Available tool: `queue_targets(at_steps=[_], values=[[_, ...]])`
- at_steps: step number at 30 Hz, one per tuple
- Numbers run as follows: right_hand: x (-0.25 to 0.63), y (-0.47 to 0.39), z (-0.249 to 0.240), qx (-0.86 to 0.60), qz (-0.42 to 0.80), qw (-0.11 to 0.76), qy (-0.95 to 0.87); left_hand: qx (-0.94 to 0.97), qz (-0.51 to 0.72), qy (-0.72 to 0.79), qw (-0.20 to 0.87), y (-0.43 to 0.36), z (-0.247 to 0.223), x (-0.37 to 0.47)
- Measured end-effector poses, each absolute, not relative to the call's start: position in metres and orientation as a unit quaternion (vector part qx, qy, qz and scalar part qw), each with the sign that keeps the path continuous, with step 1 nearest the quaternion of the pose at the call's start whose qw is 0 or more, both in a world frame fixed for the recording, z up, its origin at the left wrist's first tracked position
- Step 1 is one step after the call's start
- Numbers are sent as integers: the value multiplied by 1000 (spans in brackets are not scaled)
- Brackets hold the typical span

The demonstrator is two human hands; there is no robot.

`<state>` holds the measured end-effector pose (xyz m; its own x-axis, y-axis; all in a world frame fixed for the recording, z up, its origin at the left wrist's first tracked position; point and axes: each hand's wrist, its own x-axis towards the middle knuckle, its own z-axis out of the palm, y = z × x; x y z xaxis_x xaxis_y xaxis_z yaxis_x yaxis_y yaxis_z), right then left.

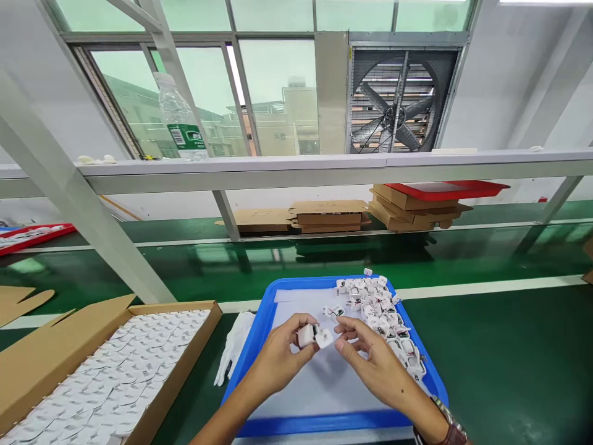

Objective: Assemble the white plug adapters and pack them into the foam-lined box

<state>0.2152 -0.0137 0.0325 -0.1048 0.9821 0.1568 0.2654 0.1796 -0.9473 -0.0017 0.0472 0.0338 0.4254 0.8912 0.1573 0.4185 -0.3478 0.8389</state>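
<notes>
Above the blue tray (333,423), a white piece (306,335) is pinched between thumb and fingers of the left hand (283,360); the right hand (370,364), fingers slightly parted and seemingly empty, curls just beside it. Work looks midway: white units line a carton (185,364) left of the tray, while a loose heap (380,315) along its right side appears left to handle.

White piece (306,335) part-hidden by left hand (283,355), carton (176,377) and wristwatch (447,420) cropped
</notes>
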Motion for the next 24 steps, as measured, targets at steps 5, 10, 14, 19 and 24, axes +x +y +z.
queue_targets(at_steps=[5, 10, 14, 19, 24], values=[[211, -9, 50, -425, 389, 365, -731, 789, 346, 390, 324, 30, 32, -3], [214, -13, 45, -387, 334, 284, -811, 753, 371, 375, 393, 25, 23, -10], [212, -9, 29, -387, 355, 330, -784, 675, 389, 306, 548, 20, 20, -14], [203, -3, 23, -438, 414, 454, -656, 652, 400, 308, 565, 16, 17, -15], [201, -13, 7, -473, 411, 437, -645, 709, 386, 333, 488, 8, 10, -13]])
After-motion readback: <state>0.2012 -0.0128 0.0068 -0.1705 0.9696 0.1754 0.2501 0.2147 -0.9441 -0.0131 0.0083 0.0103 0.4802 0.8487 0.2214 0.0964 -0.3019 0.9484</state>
